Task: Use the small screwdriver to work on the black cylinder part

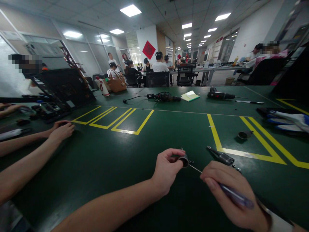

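My left hand (167,167) pinches a small round metal part (184,160) just above the green table (125,158). My right hand (229,190) is closed round a thin screwdriver with a purple handle (235,195). Its shaft points up-left and its tip meets the metal part. A few tiny screws (191,161) lie right beside the part.
A dark tool bit (220,156) and a small round cap (244,134) lie near the yellow lines at right. Gloves (287,119) rest at far right. A power drill (218,95), a cable tool (164,96) and a notepad (190,95) sit farther back. Another person's arms (36,141) reach in at left.
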`<action>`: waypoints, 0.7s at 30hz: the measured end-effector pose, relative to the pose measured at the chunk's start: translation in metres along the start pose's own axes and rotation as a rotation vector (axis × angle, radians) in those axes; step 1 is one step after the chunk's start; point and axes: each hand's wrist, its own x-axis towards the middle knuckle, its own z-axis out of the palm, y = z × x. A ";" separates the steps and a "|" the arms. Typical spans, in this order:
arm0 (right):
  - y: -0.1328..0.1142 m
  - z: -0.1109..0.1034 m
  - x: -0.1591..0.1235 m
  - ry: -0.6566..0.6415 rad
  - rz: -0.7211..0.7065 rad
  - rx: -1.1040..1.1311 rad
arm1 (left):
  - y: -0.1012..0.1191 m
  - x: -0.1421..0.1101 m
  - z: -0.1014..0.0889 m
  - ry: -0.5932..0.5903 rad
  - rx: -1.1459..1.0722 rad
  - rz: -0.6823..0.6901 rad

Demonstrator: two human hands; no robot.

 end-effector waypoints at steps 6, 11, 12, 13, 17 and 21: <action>0.031 -0.003 0.009 0.179 0.415 0.063 | 0.006 0.002 -0.003 -0.002 0.008 -0.085; 0.044 -0.001 0.011 0.121 0.533 0.056 | 0.014 -0.001 -0.001 0.006 -0.004 -0.106; 0.045 0.000 0.010 0.109 0.535 0.061 | 0.014 -0.001 -0.001 0.001 -0.005 -0.106; 0.046 0.000 0.009 0.099 0.535 0.068 | 0.014 -0.001 -0.002 -0.002 -0.004 -0.105; 0.046 0.003 0.008 0.055 0.528 0.073 | 0.011 0.000 -0.004 -0.024 0.003 -0.104; 0.043 0.003 0.012 0.031 0.530 0.046 | 0.009 0.000 -0.005 -0.037 0.011 -0.102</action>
